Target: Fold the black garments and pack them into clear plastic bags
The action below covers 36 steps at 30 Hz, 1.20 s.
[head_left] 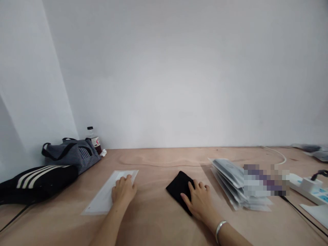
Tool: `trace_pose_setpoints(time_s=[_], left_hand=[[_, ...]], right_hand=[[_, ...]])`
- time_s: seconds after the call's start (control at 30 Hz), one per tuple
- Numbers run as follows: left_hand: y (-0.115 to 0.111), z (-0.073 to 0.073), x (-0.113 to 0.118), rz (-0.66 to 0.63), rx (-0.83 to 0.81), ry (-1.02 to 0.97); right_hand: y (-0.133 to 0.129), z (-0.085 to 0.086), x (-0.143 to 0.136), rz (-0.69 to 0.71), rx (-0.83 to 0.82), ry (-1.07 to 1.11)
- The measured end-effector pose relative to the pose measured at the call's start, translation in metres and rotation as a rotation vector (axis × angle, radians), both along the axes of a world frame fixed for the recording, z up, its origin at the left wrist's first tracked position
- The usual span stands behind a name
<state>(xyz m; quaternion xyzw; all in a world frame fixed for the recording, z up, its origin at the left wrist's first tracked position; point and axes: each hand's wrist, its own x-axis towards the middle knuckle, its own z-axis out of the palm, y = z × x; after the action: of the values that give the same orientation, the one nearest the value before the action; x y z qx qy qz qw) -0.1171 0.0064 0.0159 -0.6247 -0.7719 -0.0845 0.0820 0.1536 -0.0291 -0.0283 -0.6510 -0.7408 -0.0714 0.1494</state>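
On the left of the wooden table lies a flat, translucent white plastic bag (pixel 104 193). My left hand (pixel 124 191) rests on its right side with the fingers curled down onto it; the fingertips are partly hidden. Right of the middle, a folded black cloth-like piece (pixel 179 188) lies flat at a slant. Over its right edge is my right hand (pixel 201 200), thumb and fingers spread, thumb and index finger touching the black surface. A silver bangle circles the right wrist.
A fanned stack of plastic-bagged flat items (pixel 228 177) lies right of my right hand, partly blurred out. Farther right are a white power strip (pixel 320 193) and cables. At left stand a black bag with white stripes (pixel 51 179), a striped bag (pixel 64 152) and a bottle (pixel 95 140).
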Motion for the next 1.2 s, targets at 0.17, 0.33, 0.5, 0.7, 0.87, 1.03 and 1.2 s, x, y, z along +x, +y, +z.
trace_pose_setpoints(time_s=[0.17,0.33,0.5,0.7,0.87,1.03,1.2], left_hand=[[0.002,0.001,-0.022,0.19,-0.168,-0.147],[0.009,-0.001,-0.029,0.129,-0.227,-0.166],[0.007,-0.002,-0.009,0.03,-0.204,-0.154],[0.0,-0.013,0.05,-0.21,-0.122,-0.135],[-0.005,-0.025,0.098,-0.388,-0.035,-0.138],[-0.005,-0.036,0.124,-0.433,-0.004,-0.179],[-0.003,-0.043,0.127,-0.432,0.001,-0.226]], right_hand=[[-0.007,0.003,-0.002,-0.12,0.08,-0.021],[-0.009,0.015,0.002,-0.089,0.097,-0.023],[-0.002,0.02,0.016,0.368,0.025,0.003],[0.004,0.01,0.026,0.562,-0.244,0.04],[0.005,0.005,0.025,0.49,-0.247,0.044],[0.006,0.002,0.019,0.33,-0.228,0.089],[0.007,0.003,0.014,0.207,-0.232,0.232]])
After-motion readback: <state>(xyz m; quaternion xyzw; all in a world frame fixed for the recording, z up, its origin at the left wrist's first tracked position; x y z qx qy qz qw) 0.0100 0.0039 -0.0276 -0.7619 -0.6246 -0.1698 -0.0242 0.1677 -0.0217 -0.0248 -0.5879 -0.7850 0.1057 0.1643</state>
